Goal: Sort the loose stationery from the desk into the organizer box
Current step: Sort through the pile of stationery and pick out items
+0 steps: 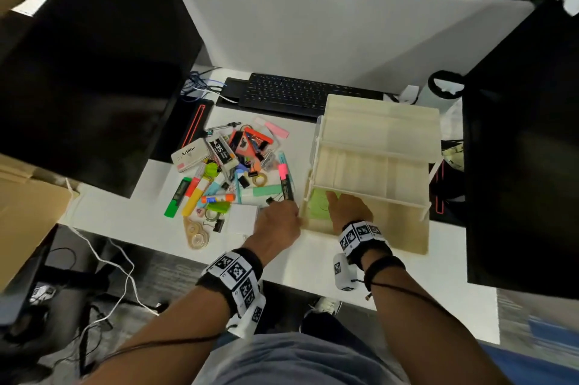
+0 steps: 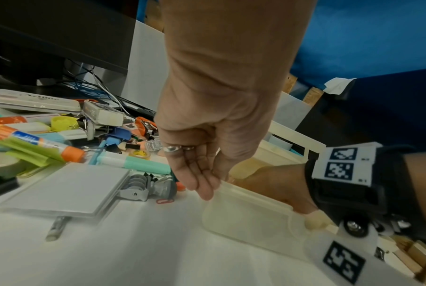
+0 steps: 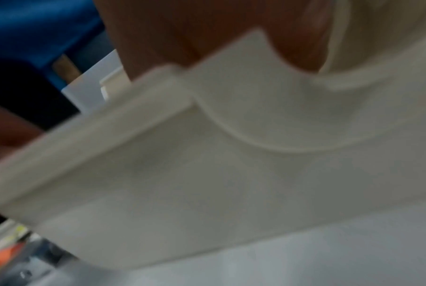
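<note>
The cream tiered organizer box (image 1: 404, 221) stands open on the right of the white desk, with its front wall (image 2: 248, 218) close to the desk's near edge. My right hand (image 1: 346, 207) reaches into the bottom tray, fingers stretched over a green pad (image 1: 318, 204) lying there. My left hand (image 1: 277, 220) hangs beside the box's front left corner. It holds nothing, and its straight fingertips (image 2: 205, 193) touch the rim. The loose stationery pile (image 1: 232, 171) lies left of the box, with a pink highlighter (image 1: 285, 181), a glue stick (image 1: 217, 197) and a white notepad (image 1: 241, 218). The right wrist view is blurred and shows only the box wall (image 3: 207, 174).
Black monitors stand at the left (image 1: 94, 71) and right (image 1: 526, 149), and a keyboard (image 1: 288, 93) lies behind the pile. A white Artline tin (image 1: 188, 154), highlighters (image 1: 185, 198) and tape rolls (image 1: 197, 234) sit at the pile's left edge. Cables hang off the desk's left side.
</note>
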A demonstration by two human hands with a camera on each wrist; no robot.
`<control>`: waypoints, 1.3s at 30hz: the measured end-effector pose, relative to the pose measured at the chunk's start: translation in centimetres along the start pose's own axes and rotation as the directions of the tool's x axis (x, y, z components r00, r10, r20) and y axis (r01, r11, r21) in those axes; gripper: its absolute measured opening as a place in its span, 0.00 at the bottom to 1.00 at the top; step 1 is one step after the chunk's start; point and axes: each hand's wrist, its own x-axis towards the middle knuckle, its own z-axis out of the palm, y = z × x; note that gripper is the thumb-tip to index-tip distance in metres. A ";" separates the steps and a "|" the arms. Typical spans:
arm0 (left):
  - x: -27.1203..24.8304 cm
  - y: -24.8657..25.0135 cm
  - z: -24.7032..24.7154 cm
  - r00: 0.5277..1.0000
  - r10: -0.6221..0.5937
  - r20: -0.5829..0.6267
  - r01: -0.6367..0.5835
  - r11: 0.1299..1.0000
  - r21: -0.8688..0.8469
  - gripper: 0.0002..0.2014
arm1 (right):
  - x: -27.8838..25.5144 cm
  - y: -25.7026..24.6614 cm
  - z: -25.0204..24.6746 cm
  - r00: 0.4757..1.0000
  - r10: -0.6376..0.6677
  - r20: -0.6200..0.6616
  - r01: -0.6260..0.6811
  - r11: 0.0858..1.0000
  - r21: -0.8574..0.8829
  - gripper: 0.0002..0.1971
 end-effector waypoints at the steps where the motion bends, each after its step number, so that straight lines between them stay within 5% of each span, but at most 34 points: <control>1: 0.0 0.0 0.0 1.000 0.004 0.001 -0.004 1.000 0.004 0.10 | -0.1 0.0 0.0 0.999 0.020 -0.033 -0.022 0.998 -0.057 0.39; 8: -1.0 -1.5 -0.6 0.991 0.088 0.103 -0.079 0.993 -0.089 0.13 | -0.7 0.2 -0.1 0.997 -0.029 -0.071 0.012 0.972 -0.233 0.43; 14: -1.0 -10.5 -3.9 0.978 0.155 0.142 -0.124 0.971 -0.204 0.12 | -4.6 1.1 -1.8 0.993 -0.089 -0.076 0.054 0.923 -0.382 0.24; 18: 0.2 -17.0 -7.2 0.999 0.032 0.010 -0.028 0.968 -0.248 0.06 | -8.5 -2.7 -1.9 0.880 -0.388 -0.276 0.279 0.890 -0.360 0.15; 23: 3.7 -21.5 -10.7 0.947 -0.115 -0.299 0.042 0.970 -0.238 0.11 | -7.8 -10.7 4.0 0.743 -0.661 -0.104 0.636 0.746 -0.199 0.10; 26: 6.3 -23.2 -11.1 0.937 -0.135 -0.321 0.057 0.969 -0.241 0.18 | -6.5 -13.7 7.7 0.764 -0.644 0.041 0.623 0.720 -0.306 0.29; 29: 8.4 -24.0 -11.0 0.944 -0.148 -0.295 0.085 0.973 -0.214 0.21 | -6.3 -15.4 10.0 0.807 -0.588 0.055 0.556 0.724 -0.409 0.42; 39: 10.8 -24.6 -10.7 0.928 -0.178 -0.328 0.142 0.981 -0.132 0.23 | -5.9 -15.6 12.0 0.803 -0.596 -0.011 0.503 0.689 -0.522 0.48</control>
